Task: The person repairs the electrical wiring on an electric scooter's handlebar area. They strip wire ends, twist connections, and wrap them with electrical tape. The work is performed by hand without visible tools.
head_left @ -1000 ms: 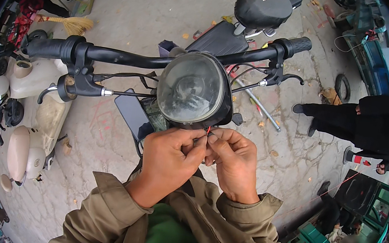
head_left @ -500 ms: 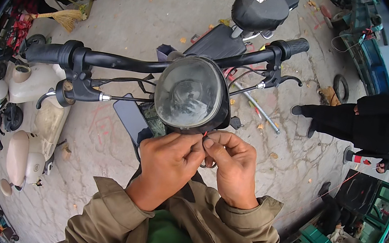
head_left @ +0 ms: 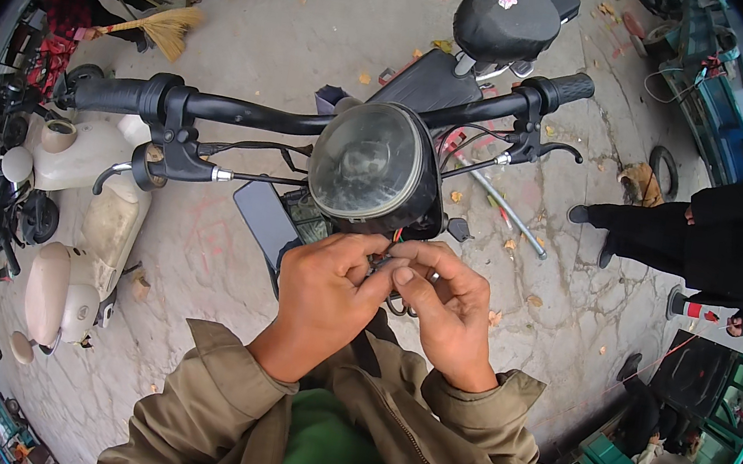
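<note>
Headlamp wires (head_left: 398, 234) are showing at the frame's centre, just below the round headlamp (head_left: 367, 162), where my left hand (head_left: 320, 296) and right hand (head_left: 447, 318) are pinching them side by side, probably because such slender strands are needing support from both sides.

Two foreground hands (head_left: 324, 290), one headlight (head_left: 367, 162), one handlebar (head_left: 255, 114) (two grips (head_left: 570, 89), two brake levers (head_left: 560, 151)), one straw broom (head_left: 167, 30).

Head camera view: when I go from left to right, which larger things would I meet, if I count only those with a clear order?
Cream scooter → left hand → right hand → standing person in black.
</note>
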The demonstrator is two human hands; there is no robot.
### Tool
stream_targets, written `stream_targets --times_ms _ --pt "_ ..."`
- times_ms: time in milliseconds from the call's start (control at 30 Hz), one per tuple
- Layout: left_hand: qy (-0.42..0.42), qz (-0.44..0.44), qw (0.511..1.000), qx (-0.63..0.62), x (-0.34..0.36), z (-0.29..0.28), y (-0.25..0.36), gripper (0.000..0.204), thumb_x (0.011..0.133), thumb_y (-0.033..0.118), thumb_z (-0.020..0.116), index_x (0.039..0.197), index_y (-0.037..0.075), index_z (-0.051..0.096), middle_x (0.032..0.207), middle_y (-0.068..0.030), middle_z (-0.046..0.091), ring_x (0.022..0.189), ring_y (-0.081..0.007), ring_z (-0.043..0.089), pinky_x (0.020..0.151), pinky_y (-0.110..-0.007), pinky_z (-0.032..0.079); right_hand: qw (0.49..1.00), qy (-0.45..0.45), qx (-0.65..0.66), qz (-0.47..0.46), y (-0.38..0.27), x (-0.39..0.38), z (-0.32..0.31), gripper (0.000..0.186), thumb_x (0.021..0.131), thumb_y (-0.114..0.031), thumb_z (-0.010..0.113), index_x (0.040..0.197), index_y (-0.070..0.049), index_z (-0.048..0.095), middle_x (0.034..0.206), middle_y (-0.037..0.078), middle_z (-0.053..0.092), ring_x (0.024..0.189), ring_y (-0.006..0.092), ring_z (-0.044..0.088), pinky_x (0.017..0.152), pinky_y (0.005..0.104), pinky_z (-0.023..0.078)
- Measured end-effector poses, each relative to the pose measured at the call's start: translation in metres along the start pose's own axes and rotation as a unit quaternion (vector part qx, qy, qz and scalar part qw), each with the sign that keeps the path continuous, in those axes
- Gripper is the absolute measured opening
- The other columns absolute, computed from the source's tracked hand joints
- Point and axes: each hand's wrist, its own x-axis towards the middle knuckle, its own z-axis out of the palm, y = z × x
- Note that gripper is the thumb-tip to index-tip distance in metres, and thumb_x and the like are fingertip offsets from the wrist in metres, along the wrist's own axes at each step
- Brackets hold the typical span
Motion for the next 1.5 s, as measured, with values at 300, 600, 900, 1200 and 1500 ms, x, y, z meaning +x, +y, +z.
stream_targets --times_ms 300,600,900,1200,1500 --pt "-0.012 -0.188 0.972 -0.142 0.006 -0.006 0.018 0.011 0.098 0.004 0.077 0.096 -0.006 0.079 0.063 0.0075 0.058 0.058 0.001 0.043 0.049 -0.025 0.031 0.996 0.056 -0.059 0.021 0.011 0.008 -0.006 0.024 0.107 -0.017 0.07 0.115 0.003 0.079 0.084 0.001 0.071 0.072 0.0072 0.059 0.066 0.0249 0.049" --pt "-0.004 -0.206 0.97 -0.127 0.007 -0.003 0.018 0.012 0.097 0.004 0.077 0.094 -0.008 0.078 0.07 0.0029 0.068 0.061 0.0002 0.05 0.051 -0.023 0.034 0.994 0.037 0.025 0.098 0.001 0.024 -0.004 0.021 0.102 -0.019 0.079 0.098 0.002 0.078 0.072 -0.004 0.061 0.06 0.0027 0.045 0.053 0.0234 0.033" --pt "-0.001 -0.212 0.968 -0.136 0.006 0.002 0.021 0.012 0.097 0.002 0.075 0.094 -0.009 0.077 0.074 0.0005 0.072 0.063 -0.0007 0.053 0.052 -0.024 0.038 0.991 0.111 0.013 0.076 0.018 0.022 0.009 0.021 0.1 -0.012 0.077 0.099 0.008 0.077 0.088 0.005 0.076 0.075 0.0062 0.062 0.066 0.0238 0.049" --pt "0.072 -0.12 0.99 0.004 -0.016 0.011 0.015 0.015 0.091 0.005 0.082 0.101 -0.005 0.077 0.06 0.0005 0.063 0.055 -0.0038 0.054 0.05 -0.027 0.041 0.984 0.098 0.102 0.11 0.012 0.018 0.01 0.02 0.103 -0.013 0.075 0.095 0.005 0.074 0.08 0.001 0.069 0.067 0.0048 0.054 0.059 0.024 0.041" --pt "0.028 0.233 0.933 0.273 -0.01 0.002 0.016 0.018 0.087 0.004 0.08 0.105 0.003 0.079 0.071 -0.0063 0.065 0.051 -0.026 0.061 0.048 -0.037 0.049 0.987 0.104 0.092 0.08 0.019 0.023 0.008 0.02 0.103 -0.012 0.075 0.086 -0.001 0.07 0.074 -0.003 0.061 0.059 0.0031 0.045 0.052 0.0237 0.034"
